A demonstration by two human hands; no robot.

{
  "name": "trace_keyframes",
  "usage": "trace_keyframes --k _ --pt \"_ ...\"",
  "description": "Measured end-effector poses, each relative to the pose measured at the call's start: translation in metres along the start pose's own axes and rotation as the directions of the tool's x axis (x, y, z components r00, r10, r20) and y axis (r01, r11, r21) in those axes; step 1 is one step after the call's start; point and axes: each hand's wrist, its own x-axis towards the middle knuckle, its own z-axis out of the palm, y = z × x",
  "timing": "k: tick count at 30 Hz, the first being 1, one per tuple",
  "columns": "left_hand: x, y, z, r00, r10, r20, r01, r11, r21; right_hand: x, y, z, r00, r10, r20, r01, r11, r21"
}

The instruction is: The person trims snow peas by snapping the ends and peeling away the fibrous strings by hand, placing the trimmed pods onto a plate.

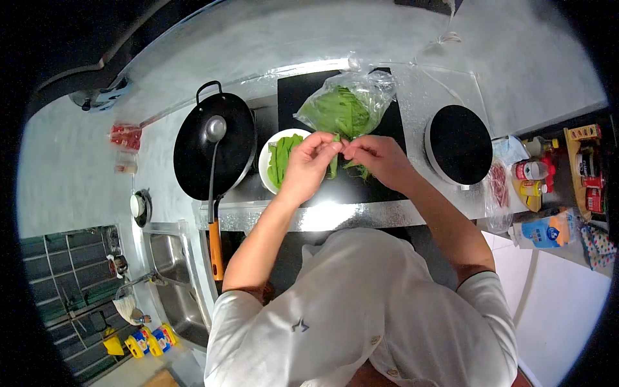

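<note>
My left hand point(307, 166) and my right hand point(382, 162) meet over the dark stovetop, fingertips almost touching. Both are closed in a pinch on a flat green bean point(333, 169), part of which hangs down below the fingers. Left of them, partly hidden by my left hand, is a white bowl point(264, 160) with several green beans point(280, 161) in it. Just beyond my hands lies a clear plastic bag point(382, 88) holding more green beans. Small green scraps point(358, 171) lie under my right hand.
A black wok point(187, 151) with a ladle point(215, 130) resting in it stands at the left. A round black-topped cooker point(458, 145) sits at the right. Farther left is a steel sink point(184, 309). Bottles and packets point(532, 170) crowd the right-hand shelf.
</note>
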Motion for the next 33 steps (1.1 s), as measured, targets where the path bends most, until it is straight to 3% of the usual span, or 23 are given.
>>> trace_keyframes --k 2,3,5,6,8,9,11,15,18,20,21,23,27,29,33 --pt "-0.002 0.007 -0.006 1.000 -0.003 -0.001 0.003 0.956 0.293 -0.001 -0.019 -0.006 0.990 0.020 -0.141 -0.044 0.984 -0.173" --pt "-0.004 0.009 -0.006 1.000 -0.005 -0.002 0.006 0.956 0.292 0.000 -0.026 -0.007 0.990 0.022 -0.140 -0.046 0.984 -0.172" --pt "-0.008 0.013 -0.005 0.996 0.083 0.020 -0.083 0.882 0.463 0.006 -0.038 -0.008 0.975 -0.149 -0.162 0.121 0.977 -0.174" --pt "-0.011 0.016 -0.004 0.997 0.081 0.021 -0.081 0.882 0.463 0.009 -0.043 -0.009 0.976 -0.147 -0.163 0.119 0.978 -0.172" --pt "-0.013 0.025 -0.003 0.993 0.118 0.025 -0.107 0.760 0.641 0.015 -0.048 -0.011 0.919 -0.394 -0.021 0.354 0.846 -0.399" --pt "-0.013 0.028 -0.003 0.993 0.118 0.025 -0.107 0.760 0.641 0.017 -0.048 -0.012 0.919 -0.394 -0.021 0.353 0.846 -0.400" --pt "-0.014 0.032 -0.003 0.947 0.285 0.146 -0.286 0.547 0.787 0.018 -0.047 -0.012 0.912 -0.406 0.062 0.378 0.771 -0.513" --pt "-0.013 0.034 -0.003 0.917 0.330 0.225 -0.355 0.411 0.840 0.020 -0.044 -0.011 0.942 -0.302 0.146 0.320 0.681 -0.658" --pt "-0.017 0.031 0.000 0.913 0.349 0.209 -0.364 0.473 0.802 0.018 -0.042 -0.006 0.924 -0.354 0.142 0.362 0.700 -0.616" --pt "-0.020 0.030 0.003 0.989 0.137 0.045 -0.136 0.775 0.617 0.014 -0.042 -0.002 0.923 -0.385 -0.020 0.350 0.857 -0.379" --pt "-0.021 0.028 0.006 0.989 0.138 0.046 -0.137 0.775 0.616 0.011 -0.043 0.002 0.922 -0.386 -0.020 0.350 0.856 -0.380" --pt "-0.021 0.017 0.011 0.996 0.076 -0.051 -0.054 0.941 0.333 0.005 -0.045 0.014 0.941 -0.238 -0.240 0.184 0.957 -0.225" --pt "-0.015 0.004 0.009 0.988 0.129 -0.083 -0.107 0.966 0.233 -0.006 -0.050 0.019 0.948 -0.064 -0.313 0.060 0.998 -0.024" --pt "-0.007 0.005 -0.003 0.978 0.090 -0.186 -0.092 0.996 0.000 -0.018 -0.049 0.005 0.957 -0.114 -0.266 0.055 0.974 -0.221" --pt "0.002 0.004 -0.031 0.956 -0.035 -0.292 -0.061 0.947 -0.315 -0.039 -0.031 -0.016 0.965 -0.123 -0.233 0.065 0.968 -0.241"
